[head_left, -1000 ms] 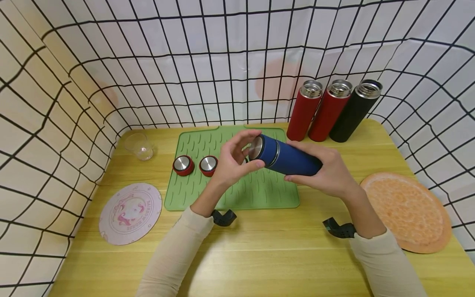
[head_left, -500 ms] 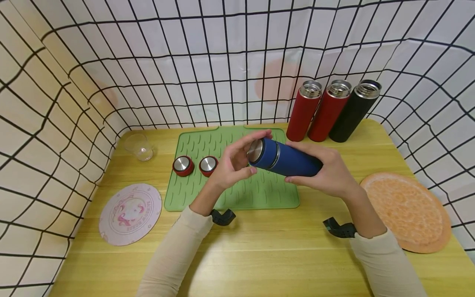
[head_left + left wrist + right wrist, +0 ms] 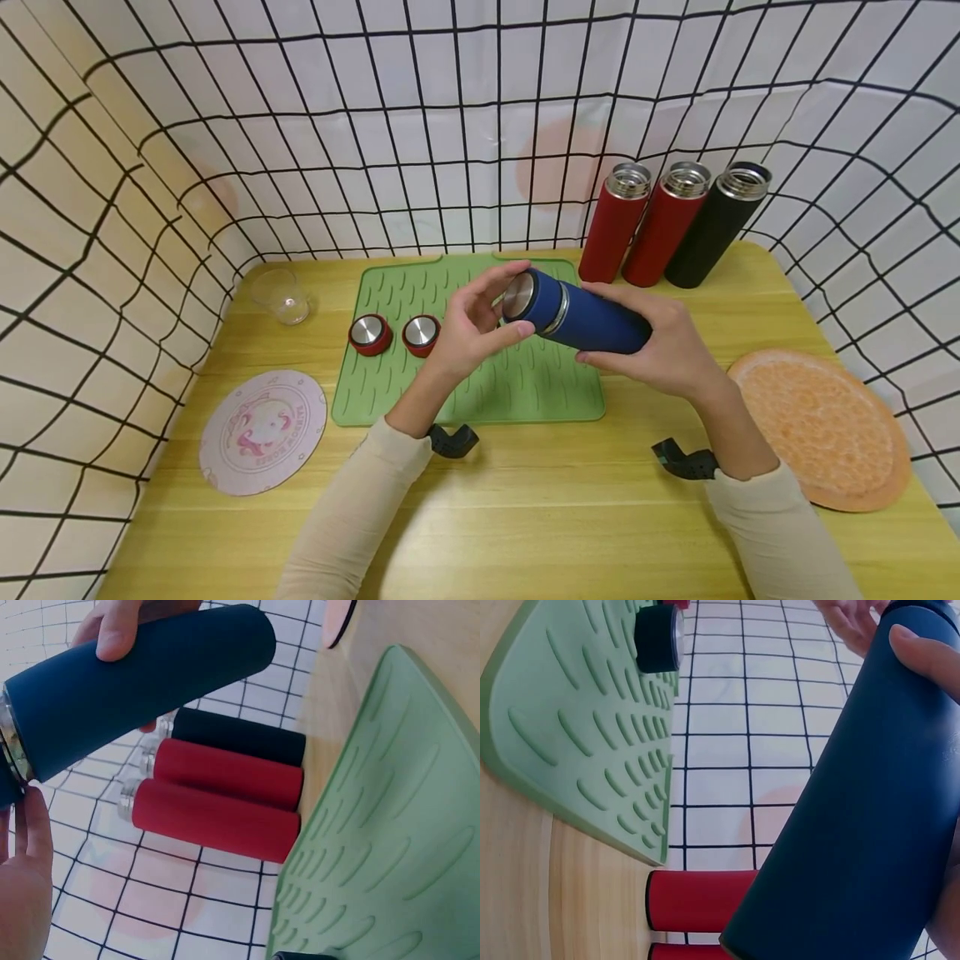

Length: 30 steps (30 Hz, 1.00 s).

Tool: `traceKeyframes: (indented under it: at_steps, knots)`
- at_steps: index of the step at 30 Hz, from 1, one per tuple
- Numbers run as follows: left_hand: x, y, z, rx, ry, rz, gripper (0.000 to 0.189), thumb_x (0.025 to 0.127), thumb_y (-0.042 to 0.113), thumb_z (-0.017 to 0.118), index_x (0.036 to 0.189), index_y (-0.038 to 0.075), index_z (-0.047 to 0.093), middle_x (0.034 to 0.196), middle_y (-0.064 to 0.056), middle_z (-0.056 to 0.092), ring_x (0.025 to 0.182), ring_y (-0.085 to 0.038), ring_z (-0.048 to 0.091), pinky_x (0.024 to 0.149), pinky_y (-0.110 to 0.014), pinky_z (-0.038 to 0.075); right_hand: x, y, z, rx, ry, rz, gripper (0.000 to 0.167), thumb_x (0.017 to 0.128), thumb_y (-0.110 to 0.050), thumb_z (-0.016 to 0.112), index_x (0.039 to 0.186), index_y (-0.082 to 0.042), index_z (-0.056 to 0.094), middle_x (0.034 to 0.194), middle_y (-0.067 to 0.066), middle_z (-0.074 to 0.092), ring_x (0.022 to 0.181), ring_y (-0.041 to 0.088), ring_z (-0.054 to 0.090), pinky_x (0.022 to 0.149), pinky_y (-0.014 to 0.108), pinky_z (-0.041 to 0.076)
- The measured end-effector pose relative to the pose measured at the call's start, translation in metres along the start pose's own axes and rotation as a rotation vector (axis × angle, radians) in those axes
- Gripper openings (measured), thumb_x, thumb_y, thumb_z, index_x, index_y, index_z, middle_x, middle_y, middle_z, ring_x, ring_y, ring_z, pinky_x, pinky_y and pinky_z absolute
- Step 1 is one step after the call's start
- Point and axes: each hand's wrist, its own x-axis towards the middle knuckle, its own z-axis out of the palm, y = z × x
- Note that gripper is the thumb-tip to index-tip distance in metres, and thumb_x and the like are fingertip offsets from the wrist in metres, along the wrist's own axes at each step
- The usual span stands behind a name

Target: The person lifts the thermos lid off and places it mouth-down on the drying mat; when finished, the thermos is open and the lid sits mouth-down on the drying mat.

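Observation:
A blue thermos bottle (image 3: 603,321) is held tilted above the green mat, its lid end toward the left. My right hand (image 3: 667,342) grips the body near its base. My left hand (image 3: 471,329) has thumb and fingers around the blue lid (image 3: 546,302), whose steel top (image 3: 519,294) faces left. A silver band (image 3: 558,310) shows between lid and body. In the left wrist view, fingertips (image 3: 34,817) are right at this seam. The right wrist view shows my right thumb (image 3: 922,656) along the bottle's side.
Two red lids (image 3: 370,333) sit on the green mat (image 3: 525,396); a black lid (image 3: 656,639) also shows there. Open red bottles (image 3: 611,229) and a black bottle (image 3: 712,229) stand at back right. A clear cup (image 3: 288,304), pink round mat (image 3: 262,433) and orange round mat (image 3: 821,429) lie around.
My left hand's fingers spread off the lid half a second ago and have now closed around it again. The bottle's lid end has tipped up slightly; my right hand stays in place.

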Motion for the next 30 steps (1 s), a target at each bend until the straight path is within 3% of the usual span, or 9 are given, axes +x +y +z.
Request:
traceKeyframes:
  at_steps: [7,13,19,22,27,30]
  knots:
    - [0.000,0.002,0.000,0.011,0.065,-0.015,0.089,0.080,0.040,0.090,0.145,-0.008,0.050,0.144,-0.008,0.058,0.131,-0.019,0.055,0.103,-0.028,0.052,0.000,0.003,-0.003,-0.009,-0.008,0.047,0.084,0.071,-0.014,0.096,0.146,-0.024,0.060,0.139,0.007,0.066,0.118,0.028,0.061,0.092,0.049,0.052]
    - [0.001,0.002,-0.002,0.056,0.070,-0.030,0.082,0.081,0.036,0.089,0.145,-0.002,0.054,0.149,-0.015,0.054,0.134,-0.023,0.054,0.105,-0.029,0.052,-0.001,0.007,-0.008,-0.002,0.003,0.138,0.085,0.076,-0.016,0.093,0.149,-0.032,0.055,0.143,0.010,0.061,0.123,0.035,0.057,0.098,0.061,0.048]
    - [0.002,0.001,-0.006,0.151,0.074,-0.073,0.066,0.086,0.016,0.085,0.145,0.008,0.057,0.148,-0.011,0.056,0.132,-0.023,0.057,0.101,-0.031,0.054,0.000,0.017,-0.018,0.003,0.042,0.190,0.086,0.077,-0.015,0.092,0.151,-0.035,0.052,0.148,0.011,0.057,0.130,0.038,0.051,0.101,0.069,0.044]
    - [0.002,-0.001,-0.007,0.218,0.074,-0.101,0.064,0.085,0.007,0.083,0.144,0.011,0.059,0.145,-0.006,0.059,0.129,-0.022,0.059,0.101,-0.034,0.054,0.000,0.024,-0.026,0.006,0.086,0.205,0.086,0.077,-0.011,0.091,0.151,-0.033,0.052,0.149,0.010,0.056,0.131,0.037,0.050,0.104,0.062,0.043]
    - [0.001,-0.006,-0.010,0.336,0.082,-0.147,0.062,0.084,0.009,0.084,0.141,0.020,0.062,0.137,0.002,0.063,0.121,-0.017,0.062,0.100,-0.038,0.055,-0.002,0.035,-0.042,0.026,0.142,0.250,0.088,0.080,-0.005,0.087,0.154,-0.032,0.047,0.150,0.005,0.055,0.132,0.026,0.048,0.104,0.027,0.042]
    - [0.000,-0.011,-0.011,0.397,0.090,-0.161,0.062,0.083,0.013,0.086,0.141,0.023,0.063,0.135,0.002,0.064,0.119,-0.015,0.062,0.101,-0.037,0.055,-0.004,0.041,-0.053,0.037,0.168,0.270,0.088,0.083,-0.005,0.085,0.156,-0.033,0.044,0.152,0.001,0.051,0.135,0.020,0.048,0.108,0.019,0.041]
